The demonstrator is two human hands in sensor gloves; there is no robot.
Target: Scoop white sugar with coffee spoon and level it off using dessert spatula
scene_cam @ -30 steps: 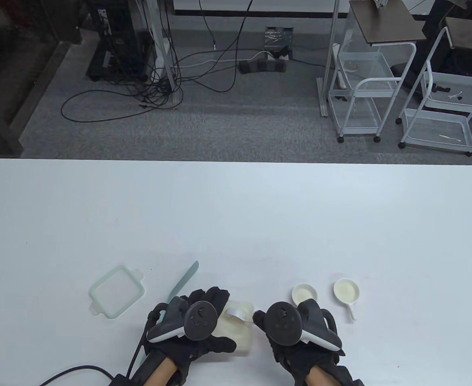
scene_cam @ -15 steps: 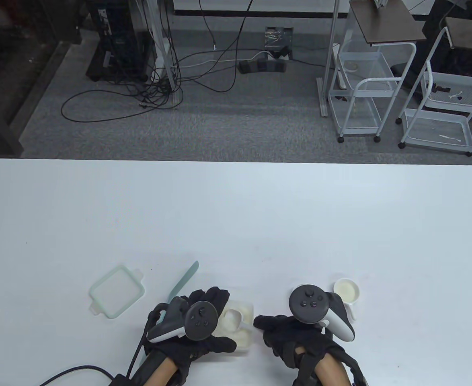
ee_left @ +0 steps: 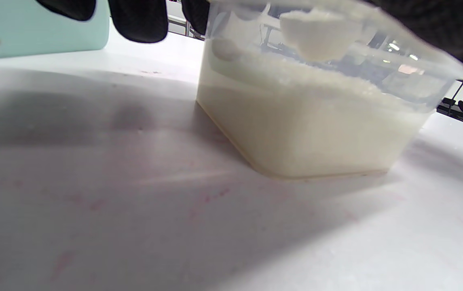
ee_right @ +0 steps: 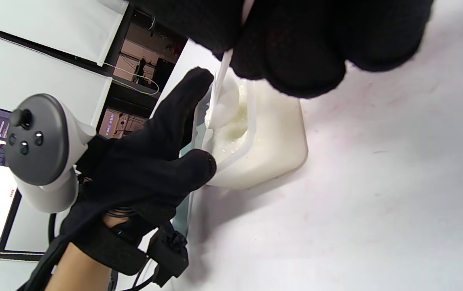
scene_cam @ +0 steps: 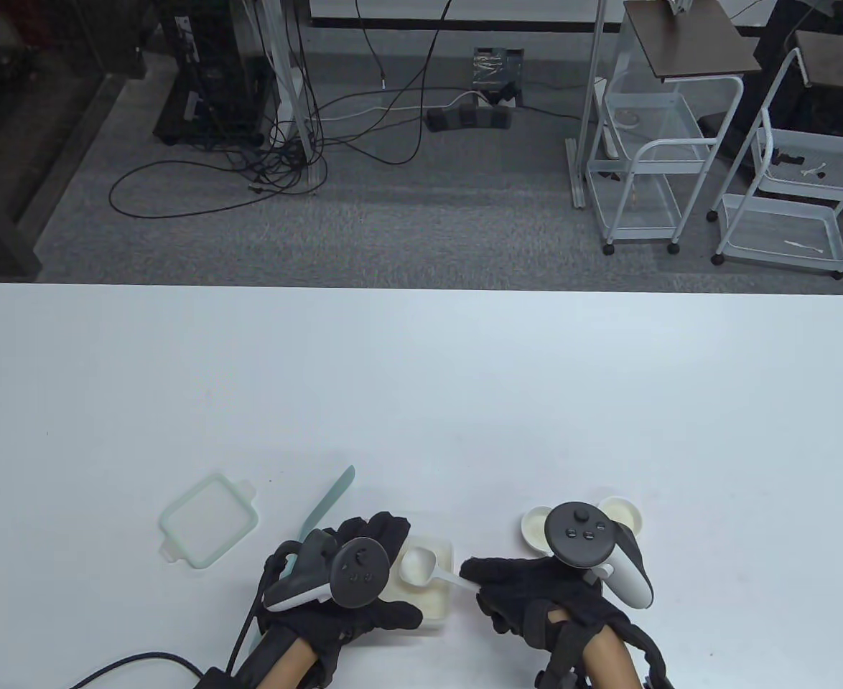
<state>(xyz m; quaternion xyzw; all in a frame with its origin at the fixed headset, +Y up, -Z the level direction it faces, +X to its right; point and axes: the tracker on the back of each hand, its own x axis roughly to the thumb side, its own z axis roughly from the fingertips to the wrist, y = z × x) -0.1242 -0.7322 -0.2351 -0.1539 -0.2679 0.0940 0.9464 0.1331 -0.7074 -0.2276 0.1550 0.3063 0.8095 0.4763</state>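
while left hand [scene_cam: 353,574] steadies sugar container [scene_cam: 432,606], right hand [scene_cam: 536,592] lifts heaped coffee spoon [scene_cam: 421,565].

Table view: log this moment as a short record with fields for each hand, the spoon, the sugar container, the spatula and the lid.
left hand: steadies the sugar container, thumb on its near side
right hand: pinches the coffee spoon's handle
coffee spoon: bowl over the container, heaped with sugar
sugar container: clear, open, well filled with white sugar
dessert spatula: pale green, lying left of the container, partly under the left hand
lid: on the table, left of the spatula
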